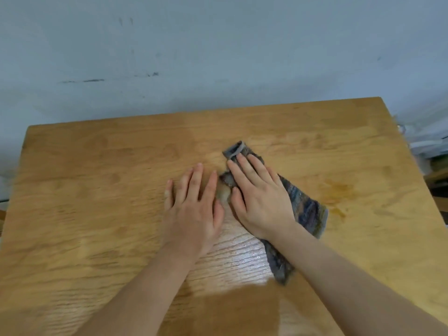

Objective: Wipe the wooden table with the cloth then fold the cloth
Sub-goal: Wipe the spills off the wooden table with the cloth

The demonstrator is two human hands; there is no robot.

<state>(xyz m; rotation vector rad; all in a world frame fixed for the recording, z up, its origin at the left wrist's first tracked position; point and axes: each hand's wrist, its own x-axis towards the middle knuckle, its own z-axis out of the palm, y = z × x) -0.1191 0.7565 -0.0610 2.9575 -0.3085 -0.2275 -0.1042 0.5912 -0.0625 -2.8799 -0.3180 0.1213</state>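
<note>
Cloth [308, 209], a grey-blue striped piece bunched into a rough band, lies slantwise on the wooden counter [97, 190], a little right of the middle. Its far end points toward the wall and its near end trails back under the person's right forearm. The right hand [261, 202] rests palm down on top of it, fingers straight and held close together, pressing the fabric against the wood without curling round it. A small crumpled fold of the cloth pokes out beside the thumb, in the narrow space between the two hands. The left hand [194, 209] lies flat on the bare wood just beside the cloth, fingers released and slightly spread; whether its forefinger touches that fold cannot be told. An orange-brown stain [337, 192] marks the counter just to the right of the cloth. Near the front, between the forearms, the grain shows a bright glossy patch [240, 260]. Behind the counter stands a pale blue-grey wall [218, 44] with a few dark scuffs. Blurred clutter sits past the counter's right edge.
</note>
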